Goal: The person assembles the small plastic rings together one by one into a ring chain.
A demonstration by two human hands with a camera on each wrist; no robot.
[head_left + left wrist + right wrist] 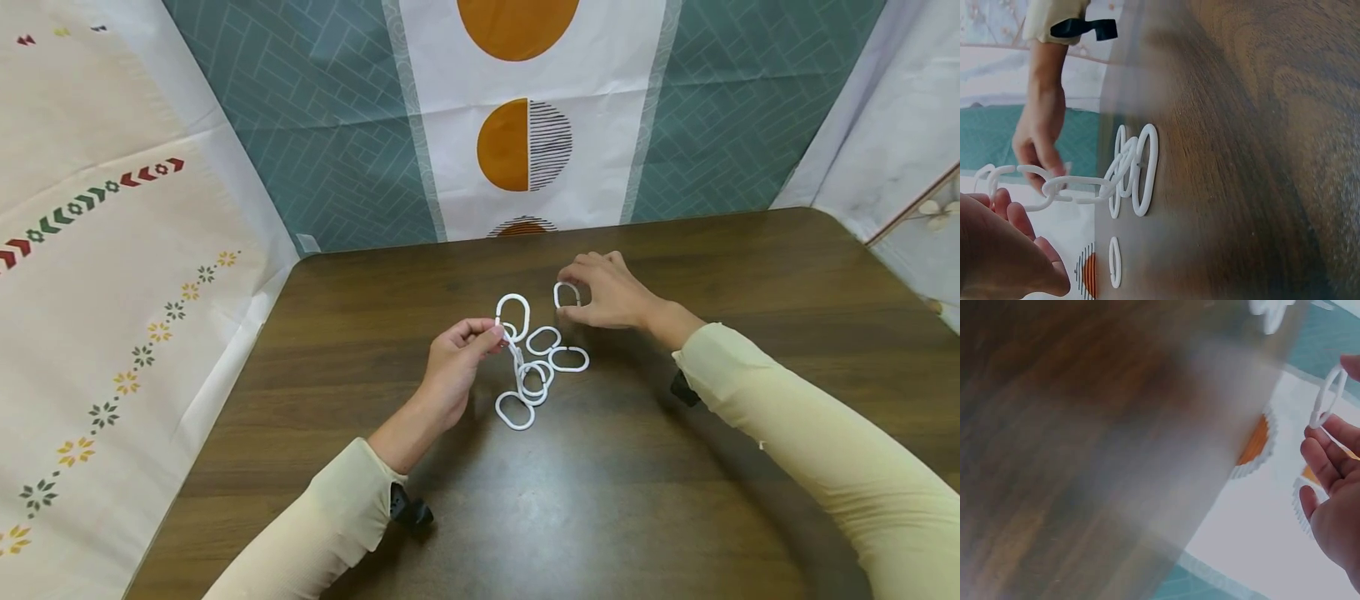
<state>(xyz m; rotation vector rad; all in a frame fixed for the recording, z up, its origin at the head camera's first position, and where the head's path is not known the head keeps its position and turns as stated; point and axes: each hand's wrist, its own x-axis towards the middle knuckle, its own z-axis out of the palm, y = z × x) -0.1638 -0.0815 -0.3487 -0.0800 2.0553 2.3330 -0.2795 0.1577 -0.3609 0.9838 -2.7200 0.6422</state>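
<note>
White plastic oval rings with small gaps are linked into a chain (1085, 179). My left hand (457, 367) pinches an upper link between thumb and fingers. One ring (528, 315) stands up above that grip, and the lower links hang down to the table. Raised over the table to the right, my right hand (611, 292) holds a single ring (1319, 403) between thumb and fingertips, apart from the chain. Two more rings (570, 370) lie on the table between the hands; whether they join the chain I cannot tell.
The brown wooden table (337, 358) spreads under both hands. A patterned cloth (337, 108) with orange circles hangs behind its far edge. Pale cloths (135, 275) hang at the left and right sides. Dark bands (408, 508) are on both wrists.
</note>
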